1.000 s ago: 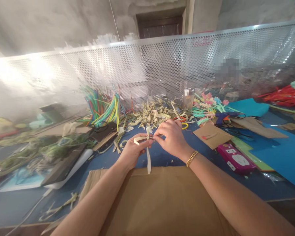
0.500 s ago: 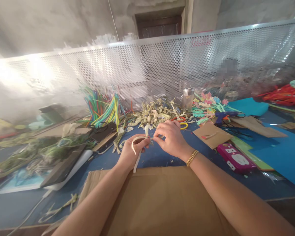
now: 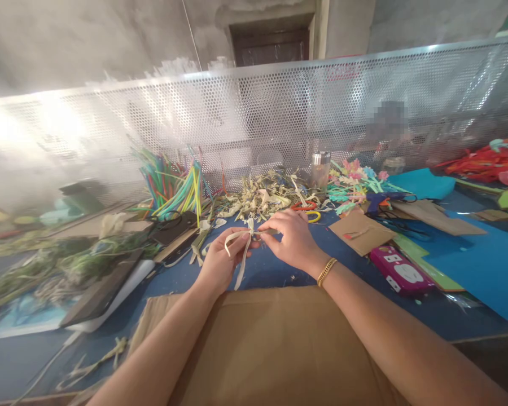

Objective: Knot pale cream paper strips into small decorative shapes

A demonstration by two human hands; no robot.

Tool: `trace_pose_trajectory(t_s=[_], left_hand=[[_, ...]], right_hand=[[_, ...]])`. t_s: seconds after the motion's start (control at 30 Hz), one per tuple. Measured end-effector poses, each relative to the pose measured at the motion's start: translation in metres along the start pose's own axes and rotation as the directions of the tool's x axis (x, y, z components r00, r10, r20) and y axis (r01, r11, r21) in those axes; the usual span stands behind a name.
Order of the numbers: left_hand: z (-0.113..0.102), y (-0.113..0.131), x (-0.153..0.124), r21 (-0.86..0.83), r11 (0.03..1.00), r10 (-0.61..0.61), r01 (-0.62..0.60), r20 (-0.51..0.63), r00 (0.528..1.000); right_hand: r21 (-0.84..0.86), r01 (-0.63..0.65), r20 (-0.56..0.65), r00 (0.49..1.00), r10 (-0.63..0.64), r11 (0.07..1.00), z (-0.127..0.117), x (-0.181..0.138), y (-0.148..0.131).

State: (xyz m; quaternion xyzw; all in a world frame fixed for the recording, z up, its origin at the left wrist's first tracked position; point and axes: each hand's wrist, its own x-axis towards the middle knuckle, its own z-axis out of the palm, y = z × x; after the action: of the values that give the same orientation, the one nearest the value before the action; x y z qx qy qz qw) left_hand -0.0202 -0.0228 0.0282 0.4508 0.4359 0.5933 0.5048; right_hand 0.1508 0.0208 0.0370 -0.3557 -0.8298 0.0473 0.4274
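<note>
My left hand (image 3: 222, 259) is closed in a pinch on pale, flat plant-like strips (image 3: 241, 270) that meet at a knot-like point above its fingertips. One strip loops out to the left and another hangs down below the fingers. Close beside it on the right, my right hand (image 3: 290, 239) pinches an end of the same strips between thumb and forefinger. Whether the crossing point is tied cannot be made out. Both hands hang over the blue tabletop (image 3: 275, 273), just beyond a cardboard sheet (image 3: 275, 344).
Behind the hands lies a heap of dried strips (image 3: 258, 194), with scissors (image 3: 313, 216) at its right edge. Coloured stems (image 3: 169, 189) stand left; a bottle (image 3: 320, 169) and paper flowers (image 3: 355, 177) stand right. A purple box (image 3: 400, 270) lies nearer. A perforated metal screen (image 3: 220, 124) runs behind.
The hands have come slightly closer together, and the strips now cross between the fingertips. The lower strip swings a little to the right. The whole view has shifted slightly.
</note>
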Motion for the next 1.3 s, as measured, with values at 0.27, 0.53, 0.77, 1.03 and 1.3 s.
trace_pose_trajectory(t_s=[0.27,0.53,0.77,1.03,1.3], left_hand=[[-0.001,-0.001,-0.001,0.061,0.997,-0.04,0.039,0.021,0.999],[0.0,-0.001,0.0,0.059,0.997,-0.045,0.043,0.019,0.999],[0.003,-0.002,0.0,0.017,0.999,-0.05,0.05,-0.009,0.999],[0.001,-0.002,0.001,-0.063,0.994,-0.095,0.094,-0.016,0.995],[0.002,-0.002,0.0,-0.178,0.976,-0.122,0.126,0.034,0.992]], right_hand=[[0.204,-0.119,0.001,0.993,0.122,0.972,0.008,0.001,-0.004],[0.297,-0.204,0.012,0.978,0.21,0.933,0.012,0.0,-0.003],[0.245,-0.199,-0.001,0.979,0.206,0.949,0.012,0.0,-0.006],[0.255,-0.223,0.009,0.974,0.228,0.941,0.011,-0.001,-0.011],[0.297,-0.252,0.033,0.967,0.254,0.921,0.012,-0.001,-0.008]])
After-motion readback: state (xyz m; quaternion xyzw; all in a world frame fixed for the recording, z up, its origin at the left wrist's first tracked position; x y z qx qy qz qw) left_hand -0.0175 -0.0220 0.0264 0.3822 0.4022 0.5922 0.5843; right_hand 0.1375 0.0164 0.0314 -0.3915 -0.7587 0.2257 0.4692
